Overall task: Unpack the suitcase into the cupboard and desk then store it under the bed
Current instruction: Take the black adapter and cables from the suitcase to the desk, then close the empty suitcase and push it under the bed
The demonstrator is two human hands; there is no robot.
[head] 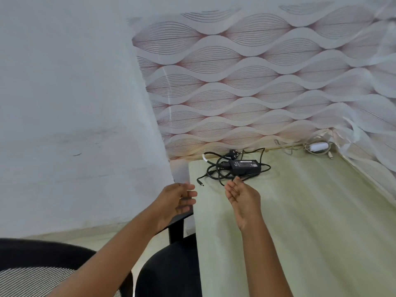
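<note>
Unpacking step: black charger (244, 167) sits on desk (300, 211). Your left hand (177, 200) and right hand (242, 198), just beside the charger, are both relaxed and empty. Next, likely back to the suitcase.

The printed white label on the black rectangular power adapter (245, 166), just beyond the fingertips of the right hand (243, 199), is too small to be read, and part of the tangled black cable (216, 171) is hidden beneath the adapter body. The fingertips of the left hand (176, 200) are smeared by motion blur, so their exact curl cannot be told. The black mesh office chair (42, 264) below both hands is cut off by the lower edge, and the pale wooden desk top (321, 211) by the right and lower edges.
</note>
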